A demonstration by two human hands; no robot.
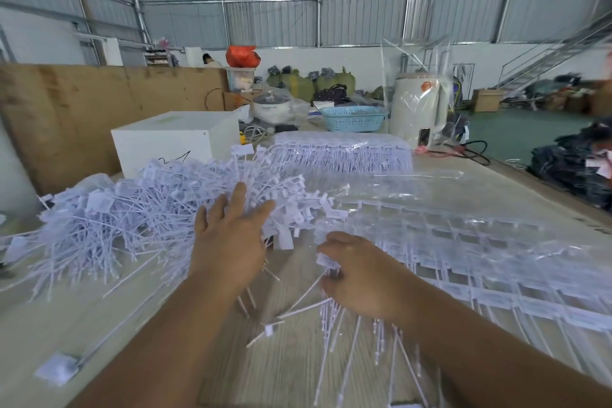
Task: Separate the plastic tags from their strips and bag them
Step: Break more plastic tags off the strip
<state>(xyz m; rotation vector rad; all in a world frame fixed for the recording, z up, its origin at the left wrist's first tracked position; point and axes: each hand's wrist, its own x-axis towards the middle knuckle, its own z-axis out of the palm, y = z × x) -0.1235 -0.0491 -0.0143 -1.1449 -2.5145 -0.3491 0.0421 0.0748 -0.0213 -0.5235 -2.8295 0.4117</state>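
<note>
Plastic tags (139, 209) heaped toward the table's (99, 315) left edge, left hand (228, 235) flat, fingers spread against them, right hand (357, 278) clenching a tag bunch (326, 261).

Both forearms bare, reaching forward from the lower edge of view. Left hand (228, 235) stretched ahead, palm down, fingers (239, 195) straight and spread, back of hand toward the camera. Right hand (356, 278) lower and nearer, fingers curled inward toward the left, thumb side up, knuckles bent. Hands near but apart.
</note>
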